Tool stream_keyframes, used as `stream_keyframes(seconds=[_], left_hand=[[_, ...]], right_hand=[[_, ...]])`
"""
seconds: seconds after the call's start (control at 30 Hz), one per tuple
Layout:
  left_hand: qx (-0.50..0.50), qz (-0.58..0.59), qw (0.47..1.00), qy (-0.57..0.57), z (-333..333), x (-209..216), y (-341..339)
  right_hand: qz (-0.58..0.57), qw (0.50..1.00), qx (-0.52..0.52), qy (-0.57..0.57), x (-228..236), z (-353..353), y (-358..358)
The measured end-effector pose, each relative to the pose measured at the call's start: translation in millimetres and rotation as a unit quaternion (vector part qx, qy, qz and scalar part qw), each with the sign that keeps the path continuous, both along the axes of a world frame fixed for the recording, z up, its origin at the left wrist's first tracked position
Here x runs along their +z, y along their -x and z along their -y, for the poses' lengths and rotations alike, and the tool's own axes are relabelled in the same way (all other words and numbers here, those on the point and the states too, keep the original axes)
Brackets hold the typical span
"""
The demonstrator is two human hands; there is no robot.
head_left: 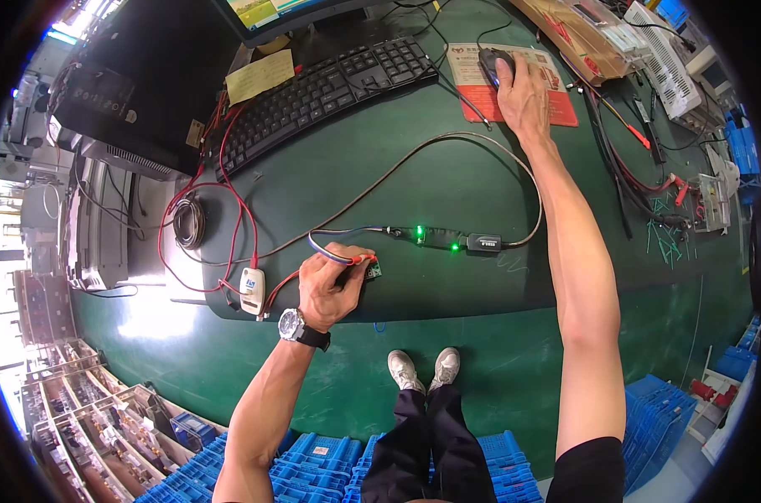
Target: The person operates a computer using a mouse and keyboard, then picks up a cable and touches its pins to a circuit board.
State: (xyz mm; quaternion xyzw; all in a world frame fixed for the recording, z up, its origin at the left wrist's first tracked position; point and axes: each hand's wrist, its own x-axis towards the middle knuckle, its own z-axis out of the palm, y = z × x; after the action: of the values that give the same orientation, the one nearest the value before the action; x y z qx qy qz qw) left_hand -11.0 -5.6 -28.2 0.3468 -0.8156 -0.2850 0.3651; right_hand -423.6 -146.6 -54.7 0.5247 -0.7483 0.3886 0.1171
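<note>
My left hand (pixel 333 285), with a watch (pixel 292 325) on its wrist, is closed in a pinch near the front edge of the table. At its fingertips are a red wire connector (pixel 362 259) and a small green circuit board (pixel 374 271), partly hidden by the fingers. Thin coloured wires run from there to a black adapter strip (pixel 435 237) with two green lights lit and a cable plug (pixel 483 243) at its right end. My right hand (pixel 524 101) rests over a black computer mouse (pixel 495 67), which lies on a red and white printed mat (pixel 564 109).
A black keyboard (pixel 330 96) lies below the monitor (pixel 267 17). Beside the left hand is a white module (pixel 251 292) with red leads. A computer case (pixel 137 84) stands at the left. Cut cable ties (pixel 664 243) and test leads (pixel 636 134) lie at the right. Blue crates (pixel 317 457) stand behind my feet.
</note>
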Motion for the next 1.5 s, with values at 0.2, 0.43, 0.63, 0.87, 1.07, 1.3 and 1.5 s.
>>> stream_keyframes(seconds=[0.2, 0.43, 0.63, 0.87, 1.07, 1.3, 1.5], left_hand=[[0.001, -0.005, 1.0, -0.01, -1.0, -0.3, 0.5], [0.001, 0.0, 1.0, -0.007, -1.1, 0.6, 1.2], [0.002, -0.002, 1.0, -0.008, -1.0, 2.5, 1.9], [0.001, 0.0, 1.0, -0.013, -1.1, 0.4, 1.6], [0.004, 0.0, 1.0, -0.008, -1.2, 1.9, 2.5], [0.003, 0.0, 1.0, 0.003, 0.1, 0.8, 1.4], [0.004, 0.002, 1.0, 0.006, 0.3, 0.5, 2.9]], right_hand=[[0.003, 1.0, -0.001, -0.009, 1.0, -1.0, 0.9], [0.004, 1.0, -0.009, -0.016, -1.0, 0.2, 1.7], [0.01, 1.0, -0.008, -0.021, 0.1, 0.0, 1.0], [0.011, 0.999, -0.008, -0.039, 2.3, -1.5, 1.3], [0.017, 0.999, -0.009, -0.03, 3.1, -2.5, -0.5], [0.015, 1.0, -0.008, -0.026, 3.0, -1.9, -1.5], [0.016, 1.0, -0.007, -0.024, 2.6, -1.9, 0.6]])
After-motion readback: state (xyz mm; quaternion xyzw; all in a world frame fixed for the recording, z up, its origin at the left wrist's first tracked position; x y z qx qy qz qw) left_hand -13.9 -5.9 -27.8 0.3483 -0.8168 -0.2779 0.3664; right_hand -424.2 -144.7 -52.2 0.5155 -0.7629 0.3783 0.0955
